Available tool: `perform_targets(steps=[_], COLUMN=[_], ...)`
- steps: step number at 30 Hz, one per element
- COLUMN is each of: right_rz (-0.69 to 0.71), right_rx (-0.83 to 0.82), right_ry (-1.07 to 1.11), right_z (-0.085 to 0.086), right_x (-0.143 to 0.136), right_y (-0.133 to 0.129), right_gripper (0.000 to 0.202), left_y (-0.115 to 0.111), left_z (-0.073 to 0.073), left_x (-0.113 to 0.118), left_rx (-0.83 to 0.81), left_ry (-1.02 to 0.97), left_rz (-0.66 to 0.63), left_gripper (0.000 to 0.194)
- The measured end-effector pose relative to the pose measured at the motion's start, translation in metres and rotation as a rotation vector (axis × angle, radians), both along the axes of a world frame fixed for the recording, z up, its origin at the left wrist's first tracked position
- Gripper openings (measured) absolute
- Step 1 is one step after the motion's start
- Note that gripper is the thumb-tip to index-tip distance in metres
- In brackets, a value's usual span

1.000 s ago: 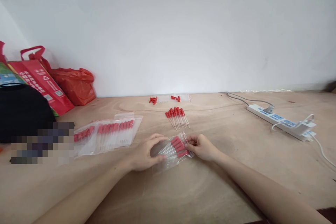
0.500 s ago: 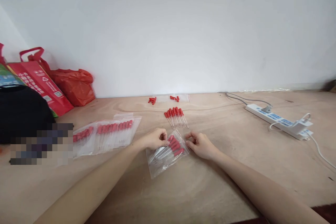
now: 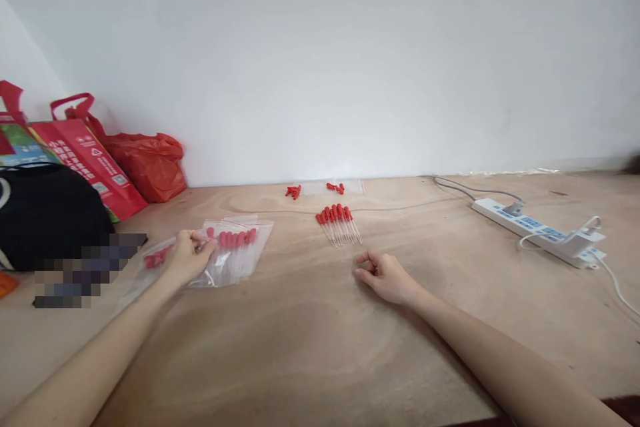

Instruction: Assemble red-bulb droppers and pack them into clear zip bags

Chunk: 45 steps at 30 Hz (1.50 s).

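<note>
My left hand [image 3: 189,255] is closed on the edge of a clear zip bag [image 3: 213,273] at the left, over the other bagged droppers. Red rubber bulbs show through the plastic; the fingers hide part of it. Beneath and beside it lie more zip bags [image 3: 257,257] of red-bulbed droppers, overlapping. My right hand [image 3: 384,276] rests on the table with curled fingers, thumb and index apart, holding nothing. Just beyond it lies a fanned row of loose glass droppers [image 3: 339,217], red bulbs pointing away from me.
Near the wall lie loose red bulbs [image 3: 293,192] and another clear bag [image 3: 355,185]. A white power strip [image 3: 537,230] with cables lies on the right of the wooden table [image 3: 300,347]. Red bags [image 3: 147,163] and a black bag [image 3: 55,217] stand at the left, beside a blurred-out patch.
My left hand has carried the bag of droppers from the middle leftward onto the other bags. My right hand has stayed nearly in place. The view has shifted slightly.
</note>
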State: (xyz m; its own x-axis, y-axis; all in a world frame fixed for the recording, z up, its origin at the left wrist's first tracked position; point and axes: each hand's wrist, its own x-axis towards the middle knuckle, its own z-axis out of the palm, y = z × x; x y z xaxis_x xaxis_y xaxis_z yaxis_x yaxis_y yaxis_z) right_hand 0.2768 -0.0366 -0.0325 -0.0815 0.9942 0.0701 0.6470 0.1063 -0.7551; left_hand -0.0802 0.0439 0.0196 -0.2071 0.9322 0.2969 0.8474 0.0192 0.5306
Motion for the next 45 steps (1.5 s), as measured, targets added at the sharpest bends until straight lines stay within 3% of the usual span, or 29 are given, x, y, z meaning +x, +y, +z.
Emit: perform_targets(steps=[3, 7, 11, 17, 25, 29, 33, 36, 38, 40, 45], right_rz=[-0.007, 0.005, 0.012, 0.019, 0.021, 0.029, 0.005, -0.059, -0.096, -0.113, 0.014], right_rx=[0.002, 0.016, 0.027, 0.011, 0.005, 0.005, 0.054, 0.120, 0.161, 0.192, 0.167], right_ry=[-0.003, -0.013, -0.012, -0.015, -0.013, 0.001, 0.036, 0.043, 0.040, 0.049, 0.094], right_z=[0.000, 0.001, 0.002, 0.003, 0.004, 0.003, -0.001, -0.003, -0.005, -0.006, -0.002], right_x=[0.000, 0.000, -0.001, -0.001, 0.000, 0.001, 0.002, 0.004, 0.006, 0.008, 0.003], right_y=[0.000, -0.001, -0.001, -0.002, -0.001, -0.002, 0.000, 0.005, 0.009, 0.012, 0.007], right_gripper=[0.021, 0.021, 0.019, 0.018, 0.018, 0.019, 0.019, 0.017, 0.016, 0.017, 0.020], left_y=[-0.002, 0.010, 0.033, 0.051, 0.054, 0.035, -0.009, -0.050, -0.071, -0.082, -0.076], left_z=[0.009, 0.013, 0.004, -0.011, -0.012, -0.008, -0.010, -0.016, -0.020, -0.021, -0.024], left_x=[0.001, 0.025, 0.060, 0.092, 0.105, 0.118, 0.136, 0.148, 0.152, 0.150, 0.122], left_rx=[0.040, 0.068, 0.072, 0.079, 0.113, 0.178, 0.214, 0.250, 0.225, 0.155, -0.002], left_ry=[0.295, 0.525, 0.713, 0.862, 0.901, 0.876, 0.858, 0.768, 0.668, 0.525, 0.397], left_rz=[0.037, -0.115, -0.226, -0.312, -0.374, -0.465, -0.633, -0.969, -1.081, -1.076, -0.950], left_gripper=[0.016, 0.019, 0.030, 0.024, 0.028, 0.027, 0.026, 0.028, 0.026, 0.019, 0.054])
